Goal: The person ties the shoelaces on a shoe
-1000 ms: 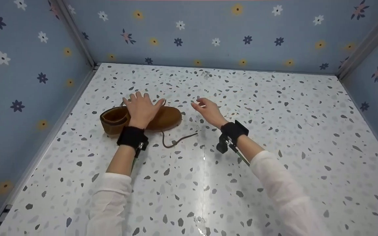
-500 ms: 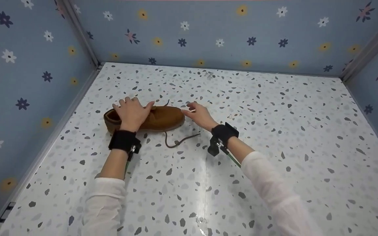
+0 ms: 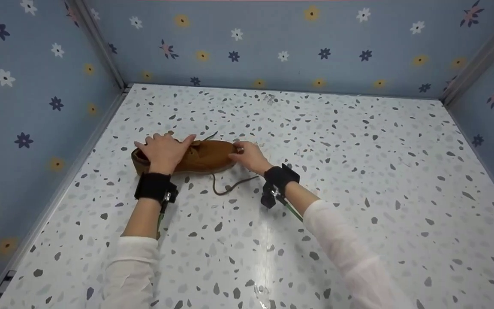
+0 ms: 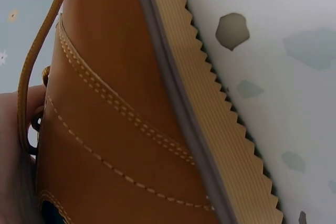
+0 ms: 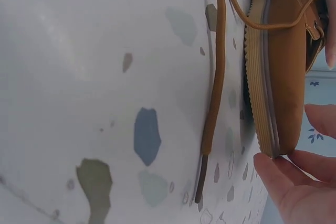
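A brown lace-up shoe (image 3: 208, 155) rests on its sole, its toe to the right. My left hand (image 3: 163, 151) lies across its ankle part, fingers bent over the far side and thumb by the laces. In the left wrist view the shoe's stitched side (image 4: 110, 124) fills the middle, with part of the hand at the left edge. My right hand (image 3: 250, 156) holds the toe. In the right wrist view its fingers (image 5: 312, 167) meet the toe's tip and sole edge. A loose brown lace (image 5: 216, 77) trails over the surface towards me.
The speckled white surface (image 3: 337, 171) spreads out around the shoe. Blue flowered panels stand behind it (image 3: 272, 34) and at the left (image 3: 32, 116) and right. A second lace end (image 3: 212, 135) sticks out on the shoe's far side.
My right hand has moved left and down from beside the shoe onto its toe. My left hand has slid left along the shoe towards the heel, uncovering the laced part.
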### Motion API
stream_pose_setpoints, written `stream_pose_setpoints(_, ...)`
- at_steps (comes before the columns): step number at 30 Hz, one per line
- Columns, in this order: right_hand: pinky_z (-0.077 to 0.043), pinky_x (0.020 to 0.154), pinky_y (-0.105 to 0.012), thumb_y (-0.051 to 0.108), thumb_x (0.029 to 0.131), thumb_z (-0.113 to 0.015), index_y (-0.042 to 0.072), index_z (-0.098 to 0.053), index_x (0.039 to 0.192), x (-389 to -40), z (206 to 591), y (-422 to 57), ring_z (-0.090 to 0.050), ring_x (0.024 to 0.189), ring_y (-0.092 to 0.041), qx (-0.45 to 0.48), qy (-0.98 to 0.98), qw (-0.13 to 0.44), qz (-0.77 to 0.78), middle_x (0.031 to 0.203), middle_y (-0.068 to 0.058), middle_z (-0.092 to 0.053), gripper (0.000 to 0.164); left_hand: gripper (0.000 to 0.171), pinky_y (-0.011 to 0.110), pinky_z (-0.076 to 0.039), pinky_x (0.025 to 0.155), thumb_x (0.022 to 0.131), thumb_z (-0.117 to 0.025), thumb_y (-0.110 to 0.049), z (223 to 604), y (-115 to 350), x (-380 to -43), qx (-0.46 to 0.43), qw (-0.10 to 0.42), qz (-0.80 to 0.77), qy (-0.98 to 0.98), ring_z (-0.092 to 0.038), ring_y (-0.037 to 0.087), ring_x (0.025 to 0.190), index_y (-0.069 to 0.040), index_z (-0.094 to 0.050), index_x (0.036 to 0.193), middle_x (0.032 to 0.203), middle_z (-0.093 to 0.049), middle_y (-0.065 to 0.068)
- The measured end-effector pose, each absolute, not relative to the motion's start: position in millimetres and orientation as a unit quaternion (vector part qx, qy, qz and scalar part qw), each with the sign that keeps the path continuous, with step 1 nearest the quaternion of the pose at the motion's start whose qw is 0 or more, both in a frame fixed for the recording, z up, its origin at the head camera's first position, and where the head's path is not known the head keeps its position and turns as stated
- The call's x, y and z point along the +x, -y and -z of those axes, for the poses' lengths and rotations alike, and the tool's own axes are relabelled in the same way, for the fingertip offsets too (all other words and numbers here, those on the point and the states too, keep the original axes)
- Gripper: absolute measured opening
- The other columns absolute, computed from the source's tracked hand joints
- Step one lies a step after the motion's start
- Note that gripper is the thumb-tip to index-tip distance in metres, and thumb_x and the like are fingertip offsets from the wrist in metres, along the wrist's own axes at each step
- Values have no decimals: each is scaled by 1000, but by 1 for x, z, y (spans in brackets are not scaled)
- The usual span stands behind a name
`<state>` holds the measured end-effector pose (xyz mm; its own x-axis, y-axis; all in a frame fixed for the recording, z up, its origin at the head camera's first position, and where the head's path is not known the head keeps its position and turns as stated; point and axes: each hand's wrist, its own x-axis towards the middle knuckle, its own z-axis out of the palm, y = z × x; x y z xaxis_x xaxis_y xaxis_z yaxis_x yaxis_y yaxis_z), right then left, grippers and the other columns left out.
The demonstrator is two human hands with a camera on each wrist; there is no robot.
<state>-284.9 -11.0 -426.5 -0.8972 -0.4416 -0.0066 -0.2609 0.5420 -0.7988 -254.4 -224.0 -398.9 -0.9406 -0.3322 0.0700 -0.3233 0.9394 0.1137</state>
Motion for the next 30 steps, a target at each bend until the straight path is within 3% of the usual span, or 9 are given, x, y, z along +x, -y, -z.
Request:
stream_pose_setpoints(8, -34, 60, -17, 17, 66, -53, 2, -41, 101, -285, 431, 15, -43, 78, -12, -190, -873, 80, 441, 93, -5, -45, 40, 95, 57, 11, 56, 47, -5, -73, 395, 230, -251, 207, 18, 65, 976, -19, 48, 86, 1, -47, 90, 95, -33, 29)
stream_pose_setpoints(15, -33, 62, -17, 16, 67, -53, 2, -43, 99, -286, 433, 16, -43, 78, -12, -198, -868, 66, 450, 92, -6, -46, 37, 93, 59, -3, 56, 51, -6, -70, 397, 234, -252, 226, 3, 71, 971, -23, 46, 83, 1, -45, 96, 93, -36, 27)
stream_pose_setpoints(21, -33, 62, -17, 17, 66, -53, 2, -42, 101, -286, 432, 14, -42, 79, -11, -179, -869, 81, 454, 93, -5, -45, 39, 90, 59, 4, 56, 53, -7, -69, 399, 232, -251, 208, 2, 87, 974, -15, 48, 88, 1, -43, 99, 98, -33, 27)
stream_pose_setpoints(27, -34, 62, -17, 15, 67, -53, 2, -41, 102, -284, 429, 8, -42, 80, -13, -177, -863, 91, 464, 96, -7, -43, 39, 92, 59, 4, 57, 51, -9, -70, 397, 225, -247, 188, 21, 106, 976, -18, 47, 86, 3, -45, 92, 93, -34, 28)
stream_pose_setpoints(30, -35, 59, -18, 16, 67, -52, 2, -42, 101, -285, 429, 4, -43, 78, -11, -172, -861, 95, 470, 95, -7, -43, 38, 94, 59, 1, 57, 50, -8, -71, 396, 220, -247, 184, 12, 102, 978, -18, 47, 87, 3, -43, 97, 94, -33, 28)
